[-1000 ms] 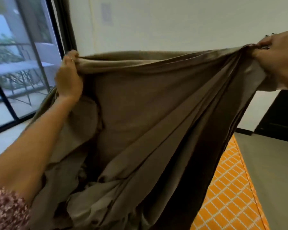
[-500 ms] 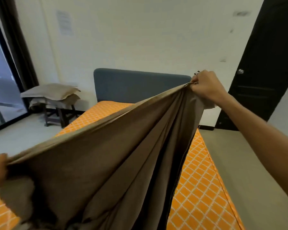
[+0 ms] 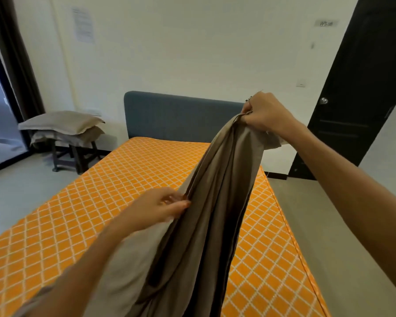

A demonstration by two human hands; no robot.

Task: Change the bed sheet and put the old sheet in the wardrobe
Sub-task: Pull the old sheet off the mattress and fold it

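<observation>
A brown-grey bed sheet (image 3: 206, 213) hangs bunched in long folds above the bare orange mattress (image 3: 105, 202) with its white diamond pattern. My right hand (image 3: 265, 115) grips the sheet's top end, raised near the blue-grey headboard (image 3: 169, 115). My left hand (image 3: 160, 208) is lower and nearer, its fingers pinching the sheet's left edge. The sheet's lower part drops out of view at the bottom of the frame.
Two beige pillows (image 3: 60, 124) are stacked on a dark stool (image 3: 73, 154) left of the bed. A glass door with a dark curtain (image 3: 12, 65) lies at far left. A black door (image 3: 357, 88) stands at right. Grey floor runs along both sides of the bed.
The view has swung from the window toward the bed. My left hand has come in from the far left to the sheet's middle, so the spread sheet has gathered into a narrow hanging bundle.
</observation>
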